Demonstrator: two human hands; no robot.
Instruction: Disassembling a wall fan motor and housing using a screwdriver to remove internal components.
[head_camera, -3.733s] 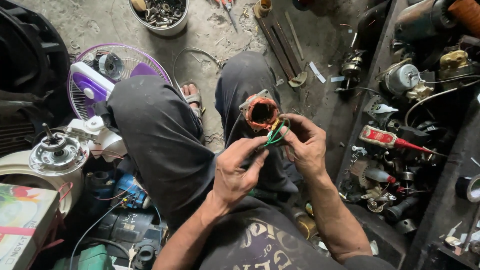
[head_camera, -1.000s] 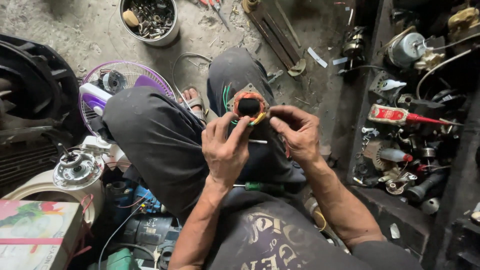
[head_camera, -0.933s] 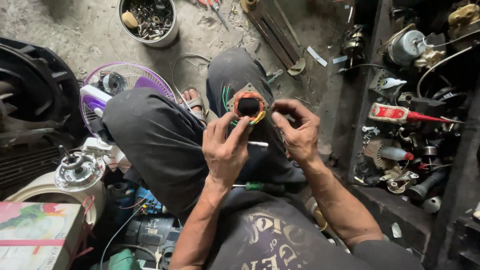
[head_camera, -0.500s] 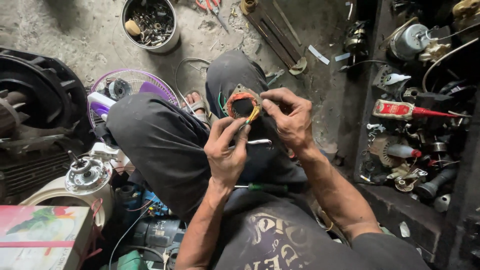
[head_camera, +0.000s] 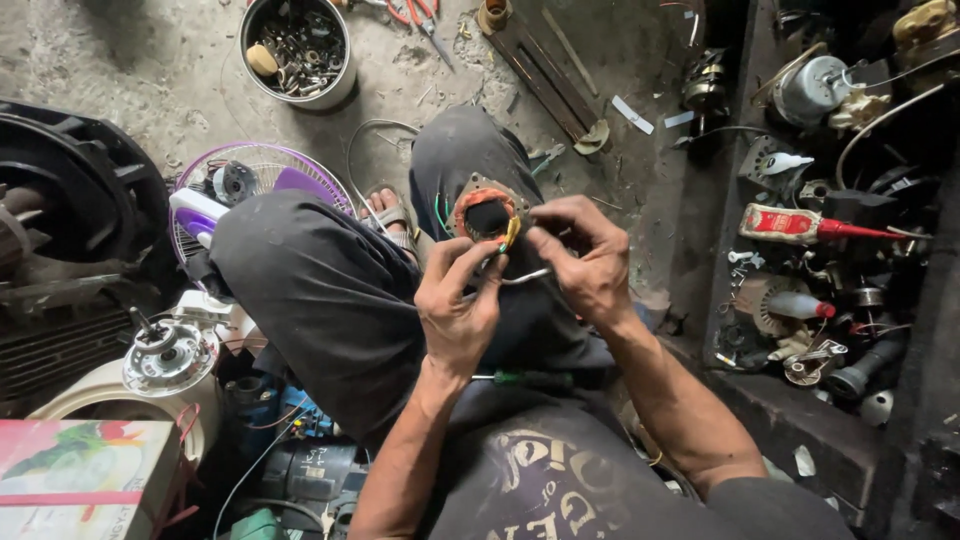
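A small motor stator (head_camera: 486, 212) with orange copper windings and a dark square centre rests on my right knee. Coloured leads (head_camera: 508, 238), green, yellow and white, come off its lower edge. My left hand (head_camera: 458, 305) pinches those leads just below the stator with thumb and forefinger. My right hand (head_camera: 585, 258) grips the stator's right side and the wire ends, fingers curled. A green-handled screwdriver (head_camera: 525, 379) lies across my lap below the hands.
A purple fan grille (head_camera: 250, 185) and a fan motor housing (head_camera: 168, 355) lie at my left. A bucket of metal scrap (head_camera: 298, 45) stands at the top. At the right, a dark tray (head_camera: 735, 200) holds motors, a red tube (head_camera: 800, 225) and parts.
The stator has turned from facing sideways to flat on the knee. Both hands have closed in on the leads at its lower edge, and the view has drifted slightly.
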